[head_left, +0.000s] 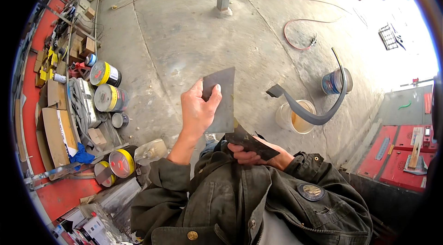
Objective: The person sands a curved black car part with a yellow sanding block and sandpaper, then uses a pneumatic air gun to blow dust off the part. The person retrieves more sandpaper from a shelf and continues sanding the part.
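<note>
Left hand (197, 112) grip pinches the flat metal sheet (222, 99) upright at its left edge. Right hand (251, 156) grip clasps a dark scraper blade (251, 143) touching the sheet's lower edge. Open concrete floor (194, 37) lies beyond; cans (110, 98) crowd left.

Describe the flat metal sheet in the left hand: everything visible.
The metal sheet is a thin, flat, roughly rectangular plate, dull grey-brown with a matte, slightly stained face, looking like bare steel. It is held upright, slightly tilted, over the concrete floor. The left hand pinches its left edge, thumb on the facing side, fingers behind. Its lower edge meets or overlaps a second, darker blade-like sheet gripped in the right hand; actual contact cannot be told. No holes or bends show.
</note>
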Demonstrator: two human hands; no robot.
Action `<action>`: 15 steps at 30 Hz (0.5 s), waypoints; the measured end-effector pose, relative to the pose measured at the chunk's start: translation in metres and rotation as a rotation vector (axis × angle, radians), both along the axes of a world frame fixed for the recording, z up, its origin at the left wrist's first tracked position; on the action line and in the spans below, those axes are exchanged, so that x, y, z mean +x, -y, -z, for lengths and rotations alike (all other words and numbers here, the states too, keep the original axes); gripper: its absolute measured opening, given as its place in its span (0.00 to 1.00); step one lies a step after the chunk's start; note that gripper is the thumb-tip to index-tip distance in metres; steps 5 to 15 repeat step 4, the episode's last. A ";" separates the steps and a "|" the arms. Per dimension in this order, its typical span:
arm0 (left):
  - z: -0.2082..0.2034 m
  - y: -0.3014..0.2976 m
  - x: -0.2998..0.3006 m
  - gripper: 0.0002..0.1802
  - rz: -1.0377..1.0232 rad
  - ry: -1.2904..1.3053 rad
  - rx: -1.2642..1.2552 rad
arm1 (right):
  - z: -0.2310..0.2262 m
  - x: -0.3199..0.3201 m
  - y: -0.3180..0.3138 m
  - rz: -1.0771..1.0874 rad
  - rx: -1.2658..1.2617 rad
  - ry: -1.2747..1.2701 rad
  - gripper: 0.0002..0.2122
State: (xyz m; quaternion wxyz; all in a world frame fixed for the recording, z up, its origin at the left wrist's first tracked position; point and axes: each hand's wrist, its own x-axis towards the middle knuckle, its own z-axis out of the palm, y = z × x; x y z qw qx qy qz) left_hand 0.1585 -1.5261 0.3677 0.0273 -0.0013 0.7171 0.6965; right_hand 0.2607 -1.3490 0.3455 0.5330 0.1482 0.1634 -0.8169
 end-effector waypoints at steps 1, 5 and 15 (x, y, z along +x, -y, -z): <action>0.002 0.007 0.001 0.08 -0.002 -0.051 -0.048 | 0.002 -0.005 0.009 -0.030 0.007 -0.031 0.13; 0.000 0.018 0.005 0.10 -0.064 -0.088 -0.088 | 0.008 -0.015 0.030 -0.094 0.032 -0.094 0.12; 0.000 0.018 0.005 0.10 -0.064 -0.088 -0.088 | 0.008 -0.015 0.030 -0.094 0.032 -0.094 0.12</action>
